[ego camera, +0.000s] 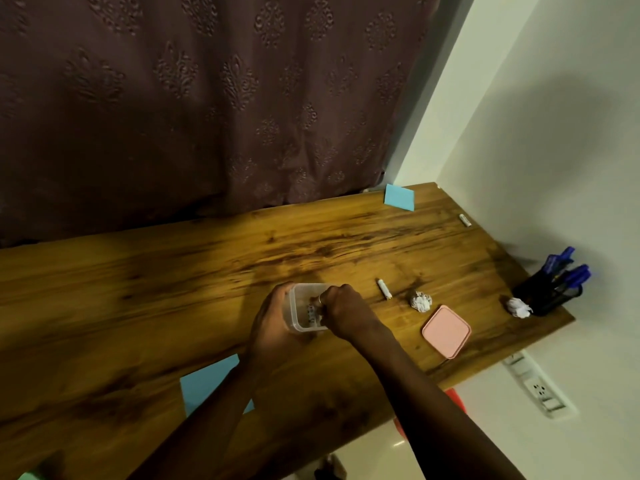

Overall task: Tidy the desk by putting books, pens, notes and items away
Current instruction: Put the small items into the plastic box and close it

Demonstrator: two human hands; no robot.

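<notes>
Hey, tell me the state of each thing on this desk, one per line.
container: upright, lid off, gripped by left hand.
right hand: fingertips inside container; grip unclear.
pink lid: off, flat on desk.
pen holder: upright, holding pens.
paper balls: crumpled, loose.
small white cylinder: lying on its side.

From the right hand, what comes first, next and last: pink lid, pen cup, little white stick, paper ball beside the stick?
From the right hand at the clear box:
1. little white stick, just to its right.
2. paper ball, right of the stick.
3. pink lid, farther right, near the edge.
4. pen cup, far right by the wall.
</notes>
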